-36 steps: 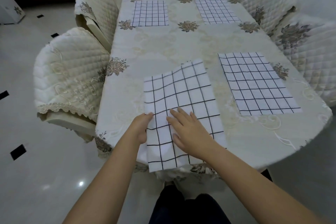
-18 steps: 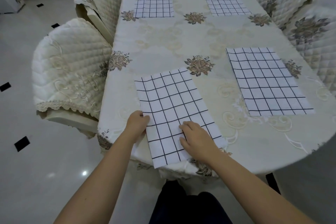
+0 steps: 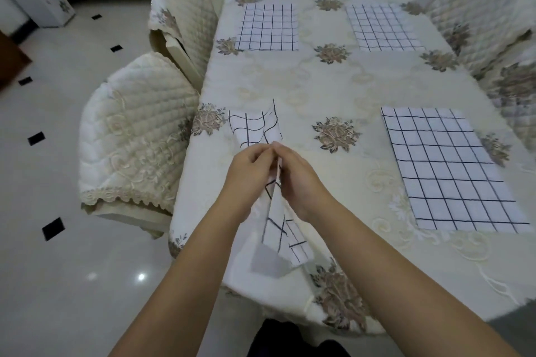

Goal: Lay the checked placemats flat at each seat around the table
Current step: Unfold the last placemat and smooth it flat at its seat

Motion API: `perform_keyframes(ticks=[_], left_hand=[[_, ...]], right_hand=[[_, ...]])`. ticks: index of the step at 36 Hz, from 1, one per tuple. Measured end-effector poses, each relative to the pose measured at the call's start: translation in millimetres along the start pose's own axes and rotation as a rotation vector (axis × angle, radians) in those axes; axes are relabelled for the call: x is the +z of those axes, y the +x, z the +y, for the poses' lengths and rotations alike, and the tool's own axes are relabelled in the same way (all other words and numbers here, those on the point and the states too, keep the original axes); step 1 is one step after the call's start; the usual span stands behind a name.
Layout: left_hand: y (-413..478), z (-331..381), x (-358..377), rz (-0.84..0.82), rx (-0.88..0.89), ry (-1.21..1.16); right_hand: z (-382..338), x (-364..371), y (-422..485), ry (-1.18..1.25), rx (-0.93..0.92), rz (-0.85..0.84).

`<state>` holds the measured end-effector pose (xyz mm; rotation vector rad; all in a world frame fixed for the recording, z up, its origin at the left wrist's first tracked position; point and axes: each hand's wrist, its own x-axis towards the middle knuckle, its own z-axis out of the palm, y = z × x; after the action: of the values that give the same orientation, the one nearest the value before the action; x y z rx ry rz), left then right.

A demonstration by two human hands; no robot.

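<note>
A white placemat with black checks point(image 3: 255, 129) is lifted off the near-left part of the table, folded and bunched along its middle. My left hand point(image 3: 249, 171) and my right hand point(image 3: 298, 177) meet above it and pinch its fabric between them; its near end hangs over the table edge. Three more checked placemats lie flat: one at the near right point(image 3: 446, 168), one at the far left point(image 3: 268, 27), one at the far right point(image 3: 383, 27).
The oval table point(image 3: 319, 87) wears a cream cloth with embroidered flowers. Quilted covered chairs stand on the left point(image 3: 136, 136), far left point(image 3: 179, 20) and right point(image 3: 490, 23). Glossy tiled floor lies to the left.
The near-left placemat lay flat under my hands before. Both hands have come together and gathered it up, so it now stands folded off the cloth.
</note>
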<state>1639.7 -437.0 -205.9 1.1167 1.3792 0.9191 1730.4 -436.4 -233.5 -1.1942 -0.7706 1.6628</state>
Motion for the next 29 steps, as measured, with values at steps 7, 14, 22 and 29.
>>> perform_keyframes(ticks=[7, 14, 22, 29], left_hand=[[3.6, 26.9, -4.6, 0.022, 0.316, 0.323], [26.5, 17.5, 16.1, -0.032, 0.491, 0.773], [67.3, -41.6, 38.6, -0.262, 0.181, 0.915], [75.4, -82.9, 41.0, -0.438, 0.136, 0.959]], right_hand=[[-37.8, 8.1, 15.5, 0.435, 0.107, -0.075], [-51.5, -5.8, 26.7, 0.532, -0.017, 0.066], [11.0, -49.3, 76.4, 0.292, 0.311, 0.297], [38.4, -70.3, 84.8, -0.136, 0.395, 0.332]])
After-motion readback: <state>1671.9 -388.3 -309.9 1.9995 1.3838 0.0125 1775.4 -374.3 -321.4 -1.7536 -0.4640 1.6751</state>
